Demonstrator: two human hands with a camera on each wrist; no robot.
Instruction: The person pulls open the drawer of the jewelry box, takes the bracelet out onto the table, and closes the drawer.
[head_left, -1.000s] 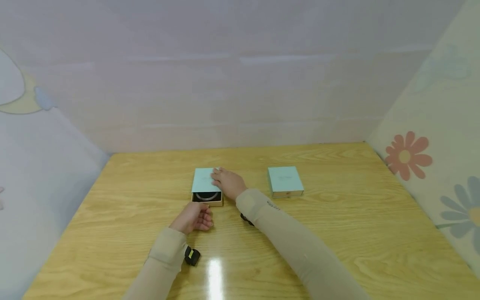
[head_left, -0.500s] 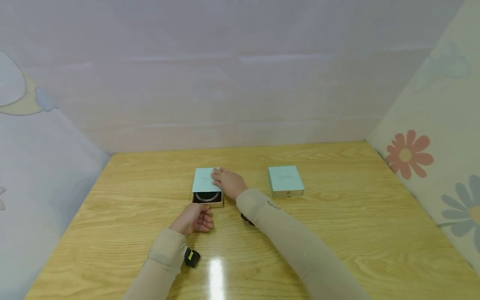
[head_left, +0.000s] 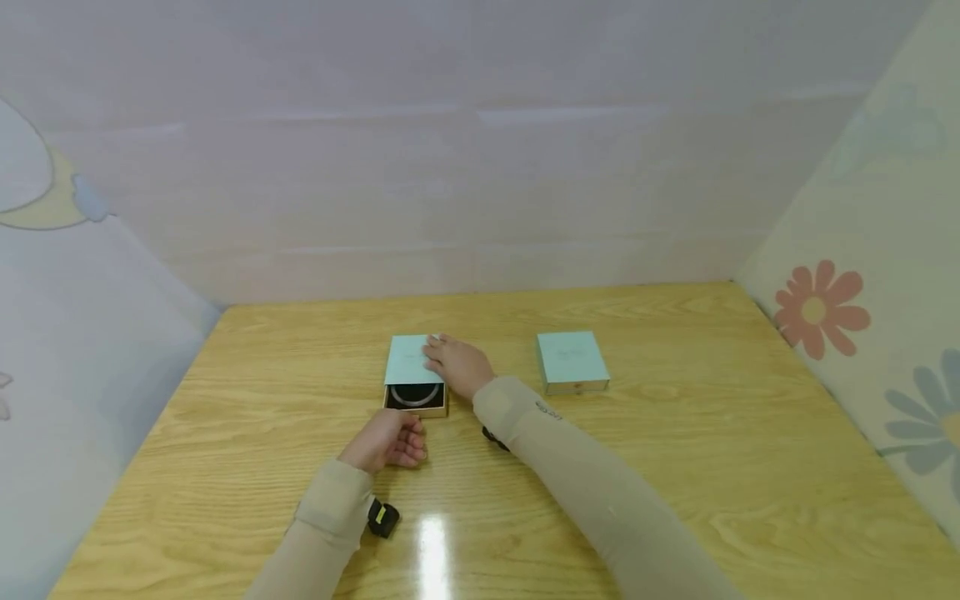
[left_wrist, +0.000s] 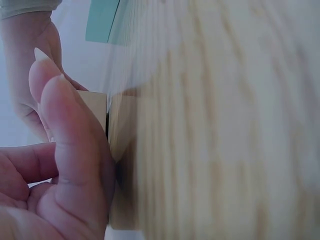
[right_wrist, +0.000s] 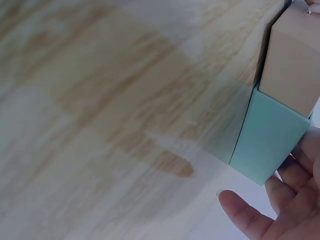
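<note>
A pale mint sliding box [head_left: 403, 362] stands left of the table's middle. Its tan drawer [head_left: 432, 412] is pulled partway out toward me. Inside, on black lining, lies a ring-shaped bangle [head_left: 413, 405], its far part hidden under the sleeve. My left hand [head_left: 385, 440] pinches the middle of the drawer's front edge, other fingers curled; the pull itself is hidden behind the fingers. My right hand [head_left: 460, 367] rests on the right part of the box top with fingers extended. The right wrist view has the mint sleeve [right_wrist: 270, 137] and drawer side [right_wrist: 292, 65] beside that hand.
A second mint box [head_left: 573, 358], shut, stands to the right with a small pull on its front. Both stand on a wood-grain table [head_left: 675, 450]. Pale cloth walls [head_left: 480, 192] rise behind and at the sides, flowers printed on the right one.
My left hand has drawn the drawer slightly farther toward me, so a little more of the bangle shows. My right hand stays on the box top.
</note>
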